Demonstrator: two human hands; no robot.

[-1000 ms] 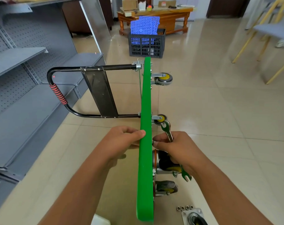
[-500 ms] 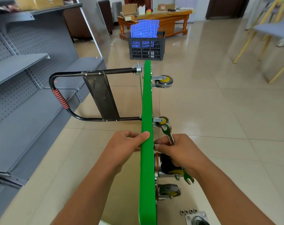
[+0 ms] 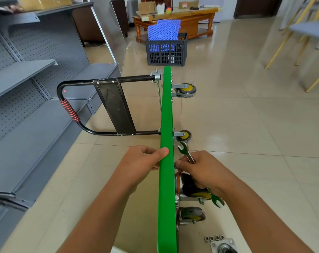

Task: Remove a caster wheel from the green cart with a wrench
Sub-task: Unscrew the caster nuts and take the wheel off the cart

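Observation:
The green cart (image 3: 166, 114) stands on its side edge on the tiled floor, black folding handle (image 3: 93, 105) lying out to the left. My left hand (image 3: 141, 162) grips the deck's top edge. My right hand (image 3: 204, 170) is closed around a wrench (image 3: 185, 151) with a green lower end (image 3: 216, 199), fingertips at the deck's underside right above a caster wheel (image 3: 193, 189). Another caster (image 3: 191, 215) sits below it. Two far casters (image 3: 185, 90) (image 3: 183, 136) remain on the deck.
A detached caster plate (image 3: 223, 246) and several nuts (image 3: 214, 238) lie on the floor at bottom right. Grey metal shelving (image 3: 27, 88) runs along the left. A black crate (image 3: 167, 50) with blue panels stands beyond the cart. Chair legs (image 3: 290, 35) are far right.
Both hands keep their grips; the view has shifted slightly, bringing the cart and hands a bit lower and right in the frame. The wrench stays in my right hand.

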